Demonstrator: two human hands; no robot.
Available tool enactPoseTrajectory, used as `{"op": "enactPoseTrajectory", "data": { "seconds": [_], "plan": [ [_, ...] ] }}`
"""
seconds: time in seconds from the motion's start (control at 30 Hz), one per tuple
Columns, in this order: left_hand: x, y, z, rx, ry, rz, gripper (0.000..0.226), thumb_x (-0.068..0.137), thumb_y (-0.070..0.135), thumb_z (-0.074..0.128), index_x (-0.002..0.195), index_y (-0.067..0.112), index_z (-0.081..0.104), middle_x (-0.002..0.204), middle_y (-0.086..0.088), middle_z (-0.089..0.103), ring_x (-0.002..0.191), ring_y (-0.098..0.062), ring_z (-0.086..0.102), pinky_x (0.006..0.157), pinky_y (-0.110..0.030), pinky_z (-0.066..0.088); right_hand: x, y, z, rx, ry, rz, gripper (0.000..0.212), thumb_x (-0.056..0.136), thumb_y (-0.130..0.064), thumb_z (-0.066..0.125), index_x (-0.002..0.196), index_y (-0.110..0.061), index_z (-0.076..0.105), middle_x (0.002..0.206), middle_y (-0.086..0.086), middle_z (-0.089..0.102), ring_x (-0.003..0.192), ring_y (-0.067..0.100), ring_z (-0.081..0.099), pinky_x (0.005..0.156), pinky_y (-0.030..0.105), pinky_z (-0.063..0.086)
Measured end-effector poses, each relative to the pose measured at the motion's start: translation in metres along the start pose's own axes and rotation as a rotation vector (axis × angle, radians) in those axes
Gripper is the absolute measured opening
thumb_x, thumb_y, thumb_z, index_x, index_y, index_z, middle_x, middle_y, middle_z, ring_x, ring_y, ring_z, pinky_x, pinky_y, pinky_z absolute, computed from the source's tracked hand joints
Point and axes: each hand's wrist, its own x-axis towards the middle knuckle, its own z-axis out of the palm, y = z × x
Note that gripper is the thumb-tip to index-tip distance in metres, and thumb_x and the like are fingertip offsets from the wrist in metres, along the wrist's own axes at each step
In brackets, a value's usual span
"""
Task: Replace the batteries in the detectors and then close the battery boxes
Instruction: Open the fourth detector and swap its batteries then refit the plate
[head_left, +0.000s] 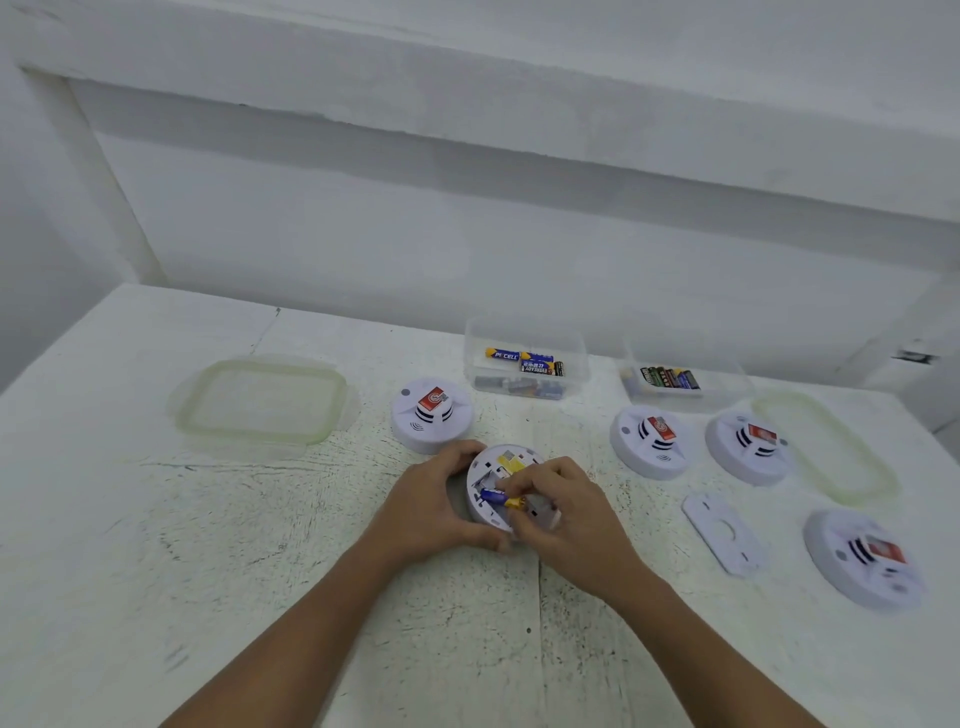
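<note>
white, scuffed table (208, 545) before a bare white wall. left hand (434, 501) grips the rim of the upturned detector (488, 460), steadying it near table centre. right hand (566, 512) pinches a blue-and-yellow battery (496, 497) lying across the open battery bay. step in hand, as judged: seating or lifting out a cell in this unit; which of the 2 cannot be told. next move calls for checking polarity, pressing the cell flat, then refitting the loose cover plate (722, 532) lying to the right. 4 other detectors (431, 415) rest dome-up around; 2 clear tubs (524, 332) of batteries sit behind.
</note>
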Motion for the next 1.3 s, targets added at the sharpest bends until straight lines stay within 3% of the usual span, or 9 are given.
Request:
{"op": "enactPoseTrajectory", "data": {
  "seconds": [0.13, 0.4, 0.5, 0.73, 1.0, 1.17, 1.3],
  "plan": [
    [0.002, -0.003, -0.006, -0.008, -0.043, -0.027, 0.085, 0.046, 0.038, 0.094, 0.120, 0.037, 0.053, 0.110, 0.029, 0.064, 0.103, 0.015, 0.057, 0.081, 0.000, 0.039, 0.005, 0.005, -0.012, 0.004, -0.109, 0.032, 0.019, 0.079, -0.028, 0.074, 0.096, -0.035, 0.069, 0.100, -0.011, 0.057, 0.095, -0.002, 0.054, 0.078, 0.007, 0.038],
    [0.005, -0.009, -0.011, -0.007, -0.021, -0.043, 0.086, 0.044, 0.046, 0.092, 0.124, 0.037, 0.060, 0.113, 0.028, 0.065, 0.108, 0.011, 0.057, 0.099, -0.028, 0.048, 0.014, 0.007, -0.025, -0.044, -0.286, 0.022, 0.024, 0.083, -0.032, 0.070, 0.103, -0.045, 0.069, 0.105, -0.014, 0.054, 0.102, -0.005, 0.049, 0.082, 0.009, 0.038],
    [0.005, -0.010, -0.010, -0.011, -0.004, -0.057, 0.086, 0.043, 0.042, 0.093, 0.124, 0.037, 0.062, 0.112, 0.029, 0.065, 0.106, 0.013, 0.057, 0.098, -0.024, 0.047, 0.017, 0.008, -0.025, -0.013, -0.282, 0.019, 0.024, 0.081, -0.031, 0.071, 0.100, -0.046, 0.069, 0.105, -0.012, 0.056, 0.104, -0.002, 0.050, 0.085, 0.016, 0.044],
    [0.005, -0.010, -0.009, -0.023, 0.003, -0.064, 0.085, 0.044, 0.038, 0.094, 0.122, 0.036, 0.062, 0.108, 0.031, 0.065, 0.105, 0.016, 0.056, 0.092, -0.012, 0.042, 0.020, 0.013, -0.022, 0.018, -0.294, 0.040, 0.026, 0.081, -0.028, 0.073, 0.104, -0.040, 0.071, 0.104, -0.010, 0.058, 0.100, -0.001, 0.052, 0.080, 0.012, 0.043],
    [0.007, -0.012, -0.009, -0.020, 0.004, -0.050, 0.084, 0.044, 0.039, 0.094, 0.122, 0.034, 0.063, 0.108, 0.029, 0.066, 0.105, 0.014, 0.057, 0.091, -0.008, 0.042, 0.021, 0.014, -0.020, 0.016, -0.305, 0.030, 0.025, 0.081, -0.021, 0.073, 0.103, -0.034, 0.072, 0.100, -0.015, 0.056, 0.097, -0.003, 0.053, 0.080, 0.007, 0.042],
    [0.007, -0.012, -0.009, -0.012, 0.013, -0.043, 0.083, 0.043, 0.040, 0.094, 0.120, 0.034, 0.065, 0.105, 0.030, 0.067, 0.104, 0.013, 0.058, 0.091, -0.010, 0.044, 0.022, 0.014, -0.017, 0.034, -0.305, -0.005, 0.023, 0.079, -0.016, 0.074, 0.097, -0.031, 0.074, 0.089, -0.034, 0.059, 0.106, -0.001, 0.050, 0.084, 0.009, 0.045],
    [0.008, -0.011, -0.010, 0.000, 0.012, -0.047, 0.084, 0.042, 0.042, 0.094, 0.121, 0.034, 0.065, 0.107, 0.029, 0.067, 0.104, 0.014, 0.058, 0.093, -0.013, 0.045, 0.023, 0.017, -0.017, 0.026, -0.306, -0.039, 0.022, 0.081, -0.018, 0.073, 0.099, -0.029, 0.074, 0.098, -0.024, 0.065, 0.108, -0.001, 0.047, 0.082, 0.006, 0.043]
  ]
}}
